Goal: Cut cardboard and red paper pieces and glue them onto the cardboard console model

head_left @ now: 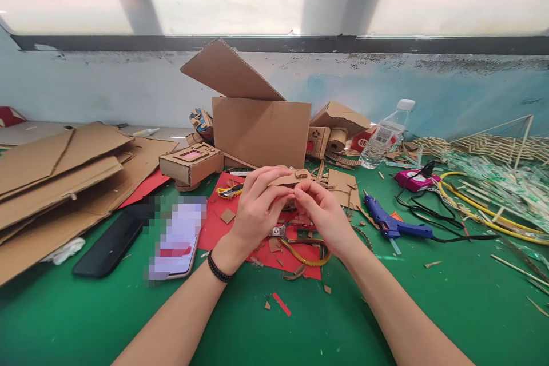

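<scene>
On the green bench (338,331) one pink-windowed box (191,166) looks built, while my left hand (253,214) and right hand (325,211) pinch an unfinished-looking cardboard piece (287,178).

Near table (240,326) passable over low scraps (281,304). Cardboard (261,131) bars far side; phone (184,240) left, glue gun (397,224) right. Behind left hand (251,217), half hidden, looks cramped.

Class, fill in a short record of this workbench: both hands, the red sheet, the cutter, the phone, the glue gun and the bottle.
Left hand: fingers at a cardboard piece; grip partly hidden
Right hand: fingertips close to the left hand's, by the same piece
Red sheet: on the green table, scraps on it
Cutter: on the red sheet
Phone: left of the red sheet
Glue gun: blue, right of the right hand
Bottle: clear, white cap, beyond the glue gun
</scene>
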A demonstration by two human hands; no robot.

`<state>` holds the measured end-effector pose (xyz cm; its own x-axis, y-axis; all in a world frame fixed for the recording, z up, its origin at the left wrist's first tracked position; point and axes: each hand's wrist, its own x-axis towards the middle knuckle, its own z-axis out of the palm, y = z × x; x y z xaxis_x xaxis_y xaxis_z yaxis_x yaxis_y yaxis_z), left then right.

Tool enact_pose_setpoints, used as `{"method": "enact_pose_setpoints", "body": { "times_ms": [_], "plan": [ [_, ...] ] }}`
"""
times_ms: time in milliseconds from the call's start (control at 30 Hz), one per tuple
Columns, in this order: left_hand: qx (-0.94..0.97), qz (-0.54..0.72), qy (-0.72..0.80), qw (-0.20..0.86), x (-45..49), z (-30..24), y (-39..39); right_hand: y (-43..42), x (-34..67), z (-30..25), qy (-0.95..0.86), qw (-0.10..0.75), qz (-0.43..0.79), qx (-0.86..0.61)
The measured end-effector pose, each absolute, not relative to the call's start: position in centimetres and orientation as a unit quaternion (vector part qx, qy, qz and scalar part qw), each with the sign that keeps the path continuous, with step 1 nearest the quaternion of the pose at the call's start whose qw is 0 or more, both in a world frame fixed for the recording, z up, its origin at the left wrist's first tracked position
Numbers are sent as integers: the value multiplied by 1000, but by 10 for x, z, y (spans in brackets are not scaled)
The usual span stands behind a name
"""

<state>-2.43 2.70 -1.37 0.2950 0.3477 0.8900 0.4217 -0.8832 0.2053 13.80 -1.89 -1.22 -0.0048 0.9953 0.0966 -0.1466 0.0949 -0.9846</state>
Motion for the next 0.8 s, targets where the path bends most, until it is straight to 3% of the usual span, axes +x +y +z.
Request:
{"method": "enact_pose_setpoints", "body": {
  "times_ms": [800],
  "plan": [
    [-801,-550,-235,-37,-28,-20,31,-18,145,-12,-520,545,501,-426]
  ]
}}
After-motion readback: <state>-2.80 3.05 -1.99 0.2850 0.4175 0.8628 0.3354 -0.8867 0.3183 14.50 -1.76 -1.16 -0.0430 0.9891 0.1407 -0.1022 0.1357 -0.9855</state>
